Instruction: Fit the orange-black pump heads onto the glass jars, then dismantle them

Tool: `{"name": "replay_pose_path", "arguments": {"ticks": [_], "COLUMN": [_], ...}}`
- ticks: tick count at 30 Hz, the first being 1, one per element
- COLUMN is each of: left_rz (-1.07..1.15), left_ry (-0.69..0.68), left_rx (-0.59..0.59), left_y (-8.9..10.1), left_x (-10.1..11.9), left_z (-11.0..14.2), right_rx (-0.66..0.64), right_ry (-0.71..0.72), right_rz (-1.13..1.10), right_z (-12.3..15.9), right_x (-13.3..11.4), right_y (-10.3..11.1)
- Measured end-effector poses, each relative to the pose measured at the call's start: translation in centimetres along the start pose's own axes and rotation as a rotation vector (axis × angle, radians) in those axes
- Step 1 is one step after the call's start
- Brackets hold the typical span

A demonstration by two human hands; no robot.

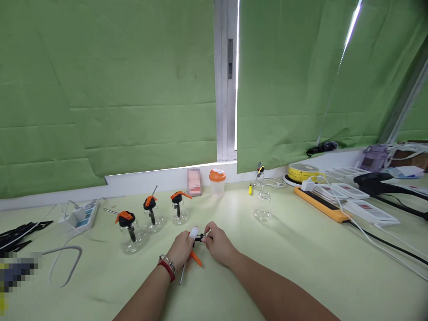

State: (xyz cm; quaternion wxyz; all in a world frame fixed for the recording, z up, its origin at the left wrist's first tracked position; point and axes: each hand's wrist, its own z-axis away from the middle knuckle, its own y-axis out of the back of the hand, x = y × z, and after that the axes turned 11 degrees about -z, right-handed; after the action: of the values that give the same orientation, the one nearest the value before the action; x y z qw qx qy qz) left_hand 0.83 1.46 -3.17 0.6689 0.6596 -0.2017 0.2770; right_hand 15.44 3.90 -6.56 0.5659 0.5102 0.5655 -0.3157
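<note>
My left hand [182,247], with a white covering on one fingertip, is closed round a black pump head with an orange lever [196,258] and a thin metal tube [182,273] pointing down toward me. At its black end [199,238], the fingers of my right hand [216,243] are pinched together; whether they hold a small part is hidden. To the left stand three clear glass bottles [129,243] [155,223] [180,216] topped with similar black and orange heads. A clear glass bottle [262,215] without such a head is on the right.
An orange-lidded cup [217,183] and a pink box [194,182] stand by the wall. Small screwdrivers stand in a glass jar [259,182] near a yellow-handled one [250,189]. An orange power strip [321,205] with cables lies right; a white strip [80,216] lies left.
</note>
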Motion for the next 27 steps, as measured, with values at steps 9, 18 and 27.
{"name": "replay_pose_path", "arguments": {"ticks": [9, 18, 27], "left_rz": [-0.02, -0.051, -0.04], "left_ry": [0.0, -0.003, -0.005], "left_rx": [-0.005, 0.007, 0.002], "left_y": [0.0, 0.0, -0.2], "left_x": [-0.1, -0.1, -0.3], "left_z": [-0.1, -0.1, -0.3], "right_rx": [0.006, 0.012, 0.049], "right_ry": [0.006, -0.005, -0.018], "right_rz": [-0.019, -0.004, -0.033], "right_z": [-0.2, -0.2, -0.3], "right_x": [0.6, 0.7, 1.3], "right_y": [-0.2, -0.2, -0.3]}}
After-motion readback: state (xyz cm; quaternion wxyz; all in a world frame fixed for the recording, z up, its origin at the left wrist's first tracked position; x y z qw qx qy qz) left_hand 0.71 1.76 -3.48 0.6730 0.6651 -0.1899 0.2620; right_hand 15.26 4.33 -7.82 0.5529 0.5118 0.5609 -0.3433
